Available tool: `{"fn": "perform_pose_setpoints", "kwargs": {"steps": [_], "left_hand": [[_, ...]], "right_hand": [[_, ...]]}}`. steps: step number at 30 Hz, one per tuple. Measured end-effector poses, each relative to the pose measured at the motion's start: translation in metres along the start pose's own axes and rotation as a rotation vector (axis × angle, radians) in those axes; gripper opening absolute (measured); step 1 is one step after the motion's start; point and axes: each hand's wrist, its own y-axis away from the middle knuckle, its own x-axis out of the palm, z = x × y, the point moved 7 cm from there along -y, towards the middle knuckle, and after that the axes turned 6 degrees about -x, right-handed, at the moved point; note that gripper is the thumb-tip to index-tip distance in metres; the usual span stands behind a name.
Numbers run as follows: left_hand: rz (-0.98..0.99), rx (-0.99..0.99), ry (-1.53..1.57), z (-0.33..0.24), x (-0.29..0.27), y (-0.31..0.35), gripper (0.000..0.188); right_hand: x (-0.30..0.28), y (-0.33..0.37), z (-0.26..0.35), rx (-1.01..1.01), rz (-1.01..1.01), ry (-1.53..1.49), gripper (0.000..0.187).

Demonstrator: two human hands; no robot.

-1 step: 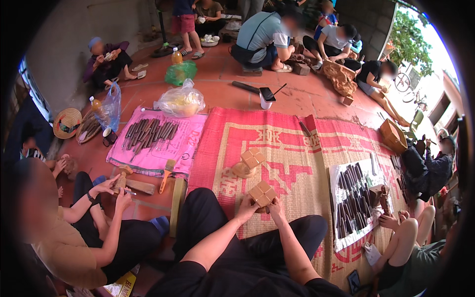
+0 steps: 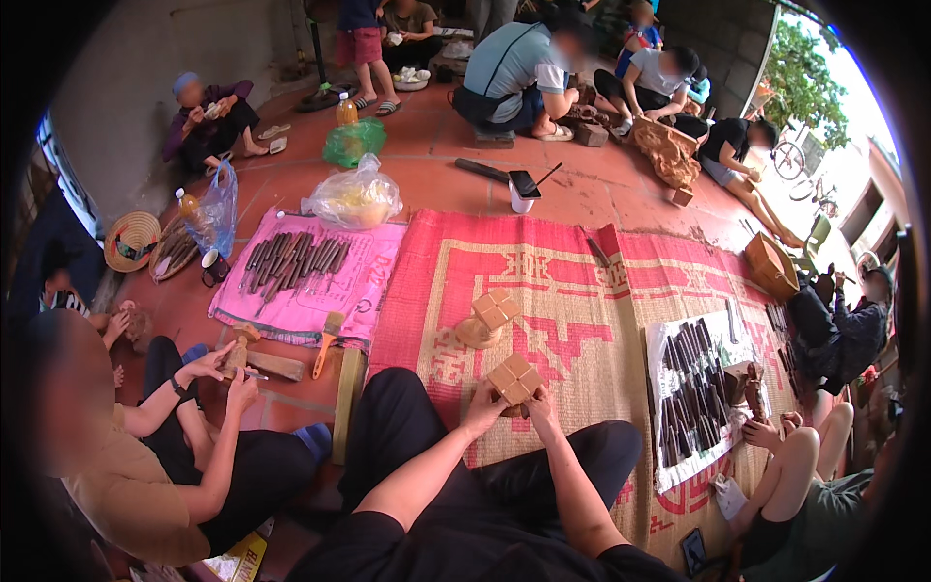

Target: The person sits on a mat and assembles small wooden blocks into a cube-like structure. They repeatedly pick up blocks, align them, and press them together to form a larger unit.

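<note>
Between my knees I hold a brown wooden carving [image 2: 514,379] whose square top is crossed by grooves. My left hand [image 2: 482,411] is closed on its left side, and my right hand [image 2: 543,411] grips the lower right. The underside of the carving is mostly hidden by my fingers. Just beyond it on the red and straw-coloured mat [image 2: 572,373] stands a second wooden piece [image 2: 496,308] with a similar square, grooved top over a rounded lower part [image 2: 478,335]. Neither hand touches that one.
Carving tools [image 2: 291,260] lie on a pink sheet, with a flat brush [image 2: 328,341] at its near edge. More tools [image 2: 693,388] cover a white sheet to the right. A person at left works wood beside a mallet [image 2: 275,365]. A white cup [image 2: 522,199] stands beyond the mat.
</note>
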Motion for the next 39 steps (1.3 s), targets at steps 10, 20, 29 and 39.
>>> {"fn": "perform_pose_setpoints", "kwargs": {"steps": [10,20,29,39], "left_hand": [[0.062,-0.093,0.057,0.029,-0.001,-0.006,0.054],[0.090,-0.103,0.059,0.038,0.000,-0.008,0.062],[0.057,-0.092,-0.034,0.037,-0.004,-0.007,0.060],[0.065,-0.054,-0.053,0.006,0.003,-0.001,0.059]], "right_hand": [[0.007,0.006,0.007,0.064,0.039,-0.284,0.012],[0.006,0.007,0.005,0.090,0.058,-0.216,0.019],[0.007,0.012,0.010,0.080,0.081,-0.253,0.009],[0.004,0.012,0.009,0.055,0.064,-0.287,0.007]]}}
